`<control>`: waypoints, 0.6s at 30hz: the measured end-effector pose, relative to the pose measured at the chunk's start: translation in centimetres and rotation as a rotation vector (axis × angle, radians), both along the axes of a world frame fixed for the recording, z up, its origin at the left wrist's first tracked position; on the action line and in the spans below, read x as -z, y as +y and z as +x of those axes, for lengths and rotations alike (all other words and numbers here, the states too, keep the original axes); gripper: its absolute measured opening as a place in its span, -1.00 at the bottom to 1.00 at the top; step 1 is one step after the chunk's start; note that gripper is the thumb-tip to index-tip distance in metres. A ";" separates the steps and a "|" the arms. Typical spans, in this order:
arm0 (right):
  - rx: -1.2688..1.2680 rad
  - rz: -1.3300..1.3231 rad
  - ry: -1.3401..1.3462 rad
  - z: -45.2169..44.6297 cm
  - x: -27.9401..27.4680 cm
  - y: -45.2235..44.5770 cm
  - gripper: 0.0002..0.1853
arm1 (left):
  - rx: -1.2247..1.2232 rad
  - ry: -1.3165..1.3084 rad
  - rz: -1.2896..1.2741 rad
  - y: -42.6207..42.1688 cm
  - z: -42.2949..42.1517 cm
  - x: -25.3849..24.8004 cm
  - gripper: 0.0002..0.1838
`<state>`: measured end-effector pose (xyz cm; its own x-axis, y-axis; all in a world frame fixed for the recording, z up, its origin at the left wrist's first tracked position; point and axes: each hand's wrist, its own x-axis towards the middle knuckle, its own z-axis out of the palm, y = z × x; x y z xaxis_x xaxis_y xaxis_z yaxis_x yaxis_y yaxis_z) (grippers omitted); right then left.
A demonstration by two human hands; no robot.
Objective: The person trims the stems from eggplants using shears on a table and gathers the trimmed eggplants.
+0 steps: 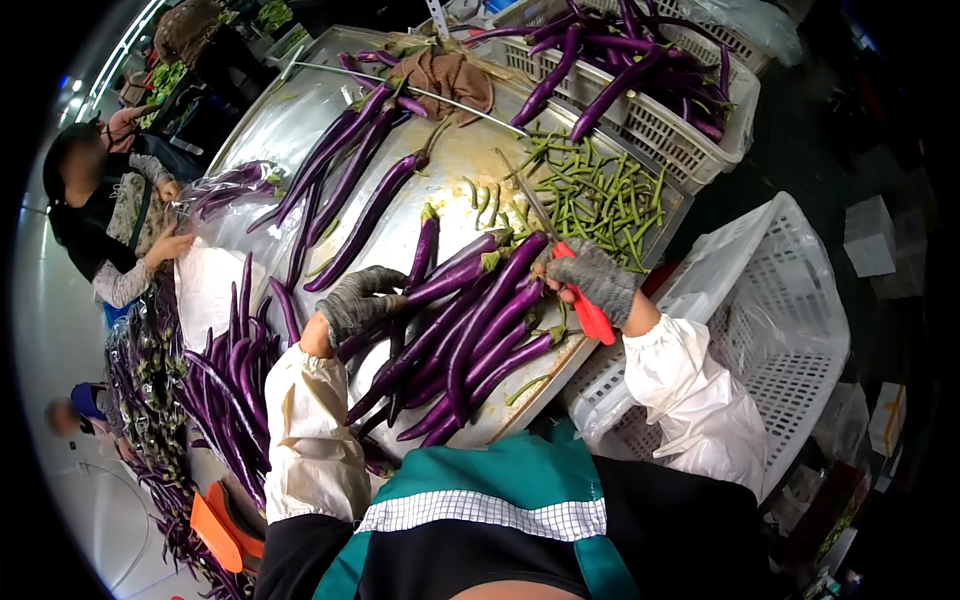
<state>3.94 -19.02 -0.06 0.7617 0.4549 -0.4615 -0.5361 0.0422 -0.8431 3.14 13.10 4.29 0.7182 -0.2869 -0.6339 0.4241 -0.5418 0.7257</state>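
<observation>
My left hand [362, 302], in a grey glove, is closed around the lower end of a purple eggplant [448, 281]. Its green cap points up and to the right. In my gloved right hand [592, 282] is a red-handled knife [597, 322], its thin blade reaching away toward the green beans. The fingers of this hand are close to the stem ends of a pile of eggplants [482, 320] in front of me; whether they touch a stem is unclear. A single long eggplant [368, 220] lies farther out on the metal table [345, 70].
Green beans [605, 200] are heaped at the table's right edge. Beyond stands a white crate [690, 150] of eggplants; another white crate [790, 330] leans at my right. More eggplants [235, 375] lie left, near an orange object [218, 525]. A person [110, 215] handles bagged eggplants across the table.
</observation>
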 end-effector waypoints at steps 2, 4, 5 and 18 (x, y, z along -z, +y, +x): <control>0.044 0.007 0.040 0.0 -0.4 -0.1 -0.86 | 0.067 -0.394 0.028 1.1 1.7 2.6 -0.68; 0.106 0.140 0.097 0.1 0.5 -0.5 -0.85 | -0.050 -0.651 0.281 1.1 4.5 3.1 -0.57; 0.099 0.148 0.096 0.1 0.1 -0.7 -0.87 | -0.033 -0.841 0.678 1.3 6.2 4.2 -0.50; -0.021 -0.002 0.000 0.1 -0.9 -1.4 -0.67 | -0.212 -1.065 0.365 1.7 7.3 8.6 -0.60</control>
<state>4.05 -20.43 0.80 0.7518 0.4698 -0.4627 -0.5370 0.0290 -0.8431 10.44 14.80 -4.29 0.9524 -0.0193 0.3042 -0.2029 -0.7850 0.5854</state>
